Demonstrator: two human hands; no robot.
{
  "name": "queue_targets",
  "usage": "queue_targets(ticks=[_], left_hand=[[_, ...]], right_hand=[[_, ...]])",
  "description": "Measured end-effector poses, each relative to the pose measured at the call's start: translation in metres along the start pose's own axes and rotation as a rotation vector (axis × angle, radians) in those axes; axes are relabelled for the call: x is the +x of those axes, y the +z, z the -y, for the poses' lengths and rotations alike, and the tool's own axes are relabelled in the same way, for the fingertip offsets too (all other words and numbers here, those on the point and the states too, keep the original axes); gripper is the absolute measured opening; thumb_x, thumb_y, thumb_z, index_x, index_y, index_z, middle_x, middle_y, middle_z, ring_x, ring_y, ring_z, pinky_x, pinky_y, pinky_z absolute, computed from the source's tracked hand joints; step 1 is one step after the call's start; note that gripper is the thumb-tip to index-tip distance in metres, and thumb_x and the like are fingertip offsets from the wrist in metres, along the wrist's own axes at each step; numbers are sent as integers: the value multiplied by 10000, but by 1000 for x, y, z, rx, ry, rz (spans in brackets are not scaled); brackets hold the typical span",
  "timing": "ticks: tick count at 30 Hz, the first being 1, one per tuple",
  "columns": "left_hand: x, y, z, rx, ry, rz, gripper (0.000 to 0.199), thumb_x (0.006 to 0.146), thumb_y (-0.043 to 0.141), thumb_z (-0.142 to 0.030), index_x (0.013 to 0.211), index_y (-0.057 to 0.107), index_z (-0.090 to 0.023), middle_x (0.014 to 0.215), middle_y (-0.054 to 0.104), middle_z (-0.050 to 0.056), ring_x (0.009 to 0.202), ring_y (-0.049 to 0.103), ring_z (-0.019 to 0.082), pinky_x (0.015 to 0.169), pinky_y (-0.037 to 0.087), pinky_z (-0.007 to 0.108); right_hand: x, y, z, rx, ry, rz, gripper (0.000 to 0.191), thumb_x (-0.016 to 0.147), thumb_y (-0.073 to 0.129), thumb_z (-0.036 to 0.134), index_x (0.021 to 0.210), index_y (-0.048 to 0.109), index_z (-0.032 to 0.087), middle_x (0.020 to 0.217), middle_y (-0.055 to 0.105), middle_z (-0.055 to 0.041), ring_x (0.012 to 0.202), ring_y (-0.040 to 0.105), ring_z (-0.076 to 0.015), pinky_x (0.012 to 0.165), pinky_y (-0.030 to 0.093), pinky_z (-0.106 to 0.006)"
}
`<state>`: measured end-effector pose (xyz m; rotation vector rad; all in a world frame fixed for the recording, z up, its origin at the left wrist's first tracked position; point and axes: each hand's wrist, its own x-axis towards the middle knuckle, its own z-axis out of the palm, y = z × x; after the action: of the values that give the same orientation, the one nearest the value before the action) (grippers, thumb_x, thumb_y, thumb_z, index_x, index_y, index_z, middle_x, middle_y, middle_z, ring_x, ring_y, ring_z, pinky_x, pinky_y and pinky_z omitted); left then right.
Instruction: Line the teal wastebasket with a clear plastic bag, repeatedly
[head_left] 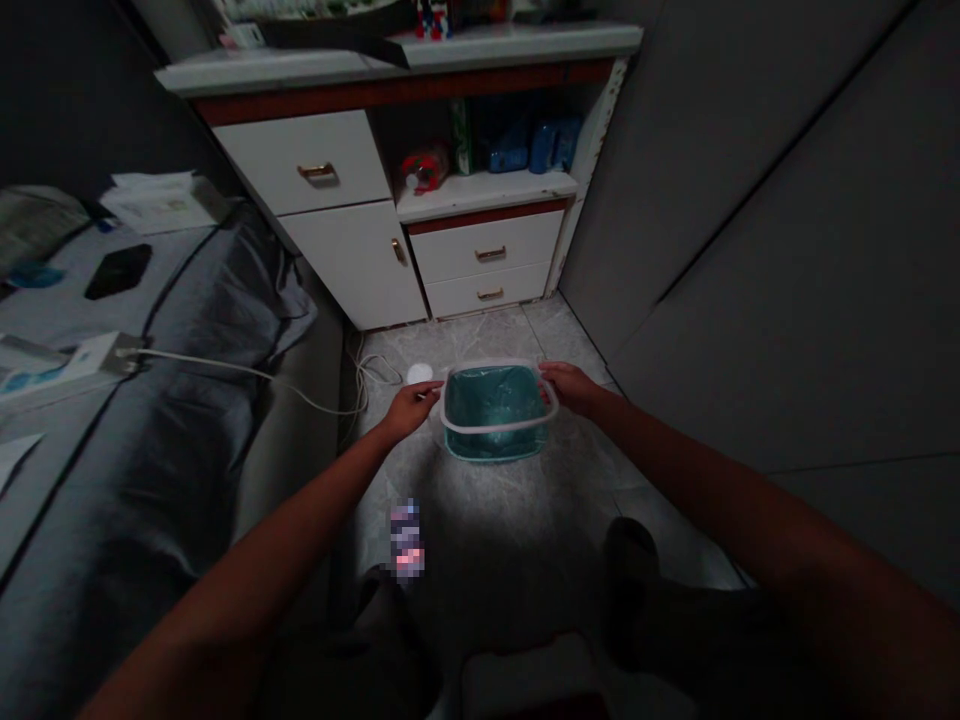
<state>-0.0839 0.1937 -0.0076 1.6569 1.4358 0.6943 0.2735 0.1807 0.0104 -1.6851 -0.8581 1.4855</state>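
Observation:
A teal bin (496, 443) with a pale rim and what looks like a clear liner is at the middle of the view, over the grey tiled floor. My left hand (412, 408) grips the left side of the rim, fingers pressed together at its edge. On the opposite side my right hand (571, 386) is closed on the rim, some of its fingers showing through the bin wall. The inside of the bin shows only teal and shiny film.
A white cabinet (337, 240) with drawers stands ahead. Left is a bed (195, 290) with a power strip (75, 370); its white cable (300, 392) trails to the floor. A round white object (420, 373) lies beside the bin. Grey panels rise on the right.

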Motion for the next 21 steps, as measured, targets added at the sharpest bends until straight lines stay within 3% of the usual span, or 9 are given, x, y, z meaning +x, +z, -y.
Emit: queue_targets(ticks=[4,7,10,15,21], left_hand=[[-13,5,18,172,41,81,577,858,690,-527,1285,786,-153,1089,773,104,780,672,184,814,568,338],[-20,7,27,260,94,125,678,828,747,-529,1404,713,-172,1126,710,100,710,642,154,824,580,358],[-26,4,30,288,134,177,786,810,781,-570,1486,637,-196,1182,652,103,725,637,151,870,588,383],[-33,-1,27,370,135,227,905,785,808,-637,1551,554,-225,1223,601,104,816,657,179,933,581,399],[-37,6,26,439,117,239,910,812,794,-623,1578,493,-233,1164,641,96,1037,678,258,993,548,418]], right_hand=[[0,6,-22,-127,-15,-44,473,880,630,70,1345,637,154,820,691,-9,594,674,-151,560,555,-258],[1,5,-32,-422,-173,-103,460,837,704,90,1292,708,156,921,724,-37,719,710,-162,649,573,-257],[0,0,-34,-765,-346,-148,428,816,770,149,1243,767,174,1075,764,-75,938,730,-208,838,586,-303],[-4,-11,-34,-969,-385,-60,478,857,781,195,1332,740,153,1185,771,-108,1038,735,-233,927,567,-329],[-2,-25,-44,-1086,-512,41,617,812,865,188,1406,697,185,1198,766,-107,1112,717,-249,998,543,-361]])
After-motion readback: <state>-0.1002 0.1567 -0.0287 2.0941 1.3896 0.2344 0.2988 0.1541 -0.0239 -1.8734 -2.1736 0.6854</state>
